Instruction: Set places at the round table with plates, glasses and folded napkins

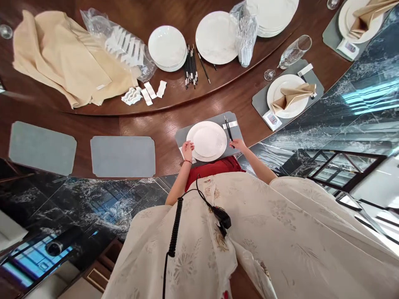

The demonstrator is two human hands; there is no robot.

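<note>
My right hand (238,144) pinches the lower end of a pair of dark chopsticks (228,129) at the right of the place setting. Their upper part lies across a white chopstick rest (233,123). My left hand (187,150) is at the left rim of the stacked white plates (207,141), fingers loosely bent and slightly apart, with nothing seen in them. A smaller plate sits on a larger one, both on a grey placemat (183,133). Part of a white packet (193,160) shows beside my left wrist, mostly covered.
Two bare grey placemats (123,155) lie to the left. A finished setting with a folded napkin (293,97) and a tipped wine glass (294,52) are at right. Beyond are beige cloths (62,58), bowls (167,47), loose chopsticks (190,68) and several plates (217,37).
</note>
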